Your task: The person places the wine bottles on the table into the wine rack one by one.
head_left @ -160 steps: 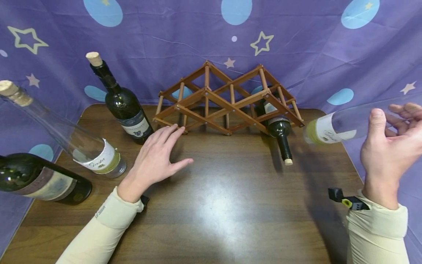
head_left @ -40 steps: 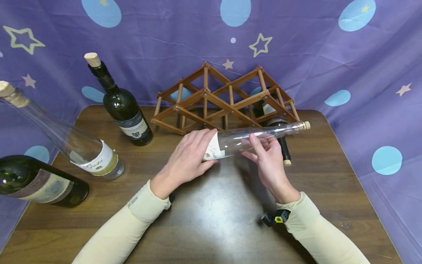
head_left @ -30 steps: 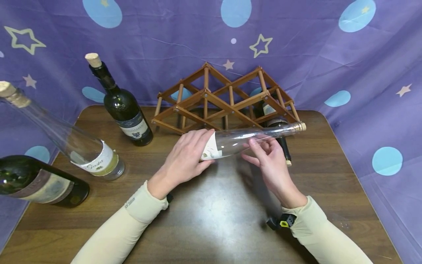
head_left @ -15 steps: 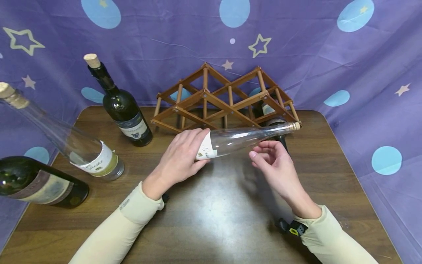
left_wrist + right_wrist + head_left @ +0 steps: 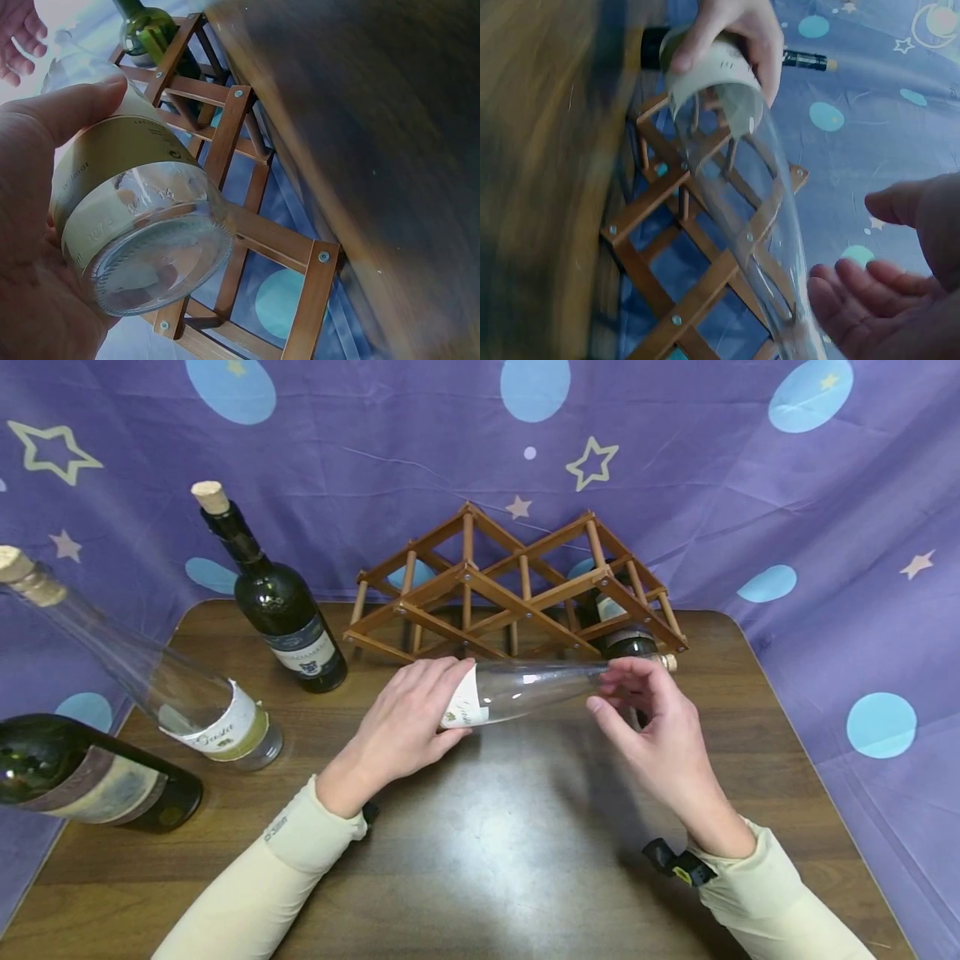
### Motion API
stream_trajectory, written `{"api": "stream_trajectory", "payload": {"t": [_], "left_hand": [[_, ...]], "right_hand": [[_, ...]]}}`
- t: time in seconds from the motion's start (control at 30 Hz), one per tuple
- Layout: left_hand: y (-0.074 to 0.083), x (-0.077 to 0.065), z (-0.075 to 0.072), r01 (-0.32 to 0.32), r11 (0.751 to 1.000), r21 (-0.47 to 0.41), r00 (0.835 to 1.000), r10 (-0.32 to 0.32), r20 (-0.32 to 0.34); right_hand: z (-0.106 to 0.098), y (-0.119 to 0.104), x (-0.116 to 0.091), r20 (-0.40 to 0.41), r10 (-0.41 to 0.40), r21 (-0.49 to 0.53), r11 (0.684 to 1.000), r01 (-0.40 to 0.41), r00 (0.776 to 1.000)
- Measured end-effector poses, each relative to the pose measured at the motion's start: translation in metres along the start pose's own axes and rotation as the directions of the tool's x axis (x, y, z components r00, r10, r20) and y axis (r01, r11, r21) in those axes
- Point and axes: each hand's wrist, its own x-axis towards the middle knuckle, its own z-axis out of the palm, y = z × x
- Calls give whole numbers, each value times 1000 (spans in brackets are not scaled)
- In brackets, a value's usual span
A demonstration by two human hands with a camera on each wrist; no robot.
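Observation:
A clear glass wine bottle [image 5: 536, 689] with a white label and a cork lies sideways in the air before the wooden wine rack [image 5: 497, 592]. My left hand [image 5: 397, 722] grips it round its base end, and the left wrist view shows the thumb over the label and the ridged glass bottom [image 5: 161, 255]. Beside the neck is my right hand [image 5: 667, 743], which covers part of it in the head view. From the right wrist, its loosely bent fingers [image 5: 870, 296] and thumb stand apart from the glass. A dark wine bottle [image 5: 630, 646] lies in the rack's right end, partly hidden.
On the table's left side stand a dark bottle [image 5: 277, 602], a second clear bottle [image 5: 225, 727] and another dark bottle [image 5: 112, 772], all upright. A purple curtain [image 5: 675, 443] hangs close behind the rack on the brown table [image 5: 487, 860].
The clear bottle has come from the far right to before the rack, and my left hand has taken its base. Lately my right hand let go under it and slid right towards the neck.

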Motion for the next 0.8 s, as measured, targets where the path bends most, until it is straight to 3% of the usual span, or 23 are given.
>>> {"api": "stream_trajectory", "payload": {"t": [0.1,0.17,0.33,0.43,0.53,0.8], "left_hand": [[-1,-2,0,-8,1000,-3,1000,8,9],[0,-2,0,-14,1000,-7,1000,14,19],[1,-4,-1,-35,999,-14,999,36,41],[1,-5,-1,-52,999,-15,997,53,51],[2,-6,-1,-65,998,-12,996,66,63],[2,-8,-1,-89,996,-7,991,89,99]], "right_hand": [[-2,4,4,7,-127,-117,985,127,992],[-5,8,6,59,-200,-195,958,208,978],[-8,20,12,257,-337,-364,834,414,906],[-8,27,12,358,-350,-422,766,485,866],[-8,31,11,425,-336,-449,727,519,840],[-6,41,5,478,-323,-459,700,547,816]]}}
